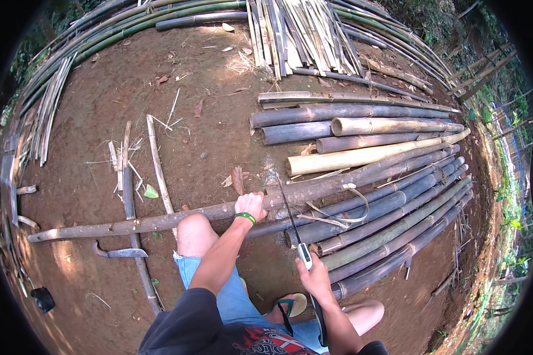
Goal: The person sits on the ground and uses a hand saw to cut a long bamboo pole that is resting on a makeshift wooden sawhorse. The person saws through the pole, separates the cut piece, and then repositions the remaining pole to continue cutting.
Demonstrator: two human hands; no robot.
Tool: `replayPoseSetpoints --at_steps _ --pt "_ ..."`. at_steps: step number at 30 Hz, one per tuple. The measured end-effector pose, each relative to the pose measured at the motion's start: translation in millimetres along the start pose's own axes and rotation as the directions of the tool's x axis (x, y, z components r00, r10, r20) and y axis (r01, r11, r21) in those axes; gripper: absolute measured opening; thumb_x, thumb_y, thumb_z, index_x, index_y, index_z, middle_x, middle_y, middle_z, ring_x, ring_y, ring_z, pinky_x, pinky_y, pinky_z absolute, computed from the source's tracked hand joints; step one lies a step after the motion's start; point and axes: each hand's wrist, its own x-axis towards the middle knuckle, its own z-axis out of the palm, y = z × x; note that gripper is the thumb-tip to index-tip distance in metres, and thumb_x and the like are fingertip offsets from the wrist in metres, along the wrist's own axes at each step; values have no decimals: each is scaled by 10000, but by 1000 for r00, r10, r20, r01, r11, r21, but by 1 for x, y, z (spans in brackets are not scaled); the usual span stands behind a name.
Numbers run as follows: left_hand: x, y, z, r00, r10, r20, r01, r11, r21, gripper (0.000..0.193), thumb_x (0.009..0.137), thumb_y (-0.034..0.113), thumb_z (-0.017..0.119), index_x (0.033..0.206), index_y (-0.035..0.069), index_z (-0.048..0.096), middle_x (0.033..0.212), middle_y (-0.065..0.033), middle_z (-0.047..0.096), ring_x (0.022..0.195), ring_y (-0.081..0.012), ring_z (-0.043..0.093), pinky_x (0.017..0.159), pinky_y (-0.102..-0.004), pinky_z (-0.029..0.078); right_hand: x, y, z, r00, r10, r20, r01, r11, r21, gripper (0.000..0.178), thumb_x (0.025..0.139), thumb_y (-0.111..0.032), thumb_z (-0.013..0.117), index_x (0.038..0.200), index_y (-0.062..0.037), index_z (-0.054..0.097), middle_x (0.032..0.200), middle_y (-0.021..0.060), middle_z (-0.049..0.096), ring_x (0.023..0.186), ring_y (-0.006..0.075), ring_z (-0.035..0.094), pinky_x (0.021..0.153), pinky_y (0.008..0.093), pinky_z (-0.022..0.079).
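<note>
My left hand (251, 207) is closed around a long, bark-covered wooden pole (130, 226), beside my bent left knee. In my right hand (315, 278) is a hand saw (291, 216), gripped by its white and black handle. Its long, thin, dark blade points away from me and crosses the wood just right of my left hand. Whether the teeth touch the wood cannot be made out. Left of my knee, a curved-blade knife (121, 252) lies by a dark stick (137, 260) that passes under the pole.
Bamboo poles (391, 222) lie side by side on the right, with a curled pale strip (361, 207) over them. Split slats (305, 35) are piled at the far side. Long green bamboo (130, 29) borders the dirt ground. A sandaled foot (290, 305) is below me.
</note>
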Motion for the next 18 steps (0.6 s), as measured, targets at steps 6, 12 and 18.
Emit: replayPoseSetpoints --at_steps 6,12,18 --pt "14 -11 16 999 -22 34 22 1000 10 389 674 293 804 985 76 714 963 -163 759 876 -367 748 782 -469 606 23 25 23 999 38 29 -37 999 -18 387 955 -357 674 1113 -4 649 934 293 717 962 486 691 849 542 531" --pt "20 -11 2 997 -24 75 22 1000 20 463 676 376 822 1011 71 723 956 -178 762 899 -353 750 791 -469 605 28 -9 2 997 32 67 -36 998 60 414 958 -362 685 1130 14 662 948 297 718 965 482 691 834 533 529" --pt "31 -16 6 991 18 134 -28 997 74 413 706 356 802 998 73 731 967 -172 766 897 -337 757 796 -444 613 38 13 25 999 42 14 -42 999 -12 423 953 -374 691 1123 13 667 945 299 715 964 490 686 839 540 526"
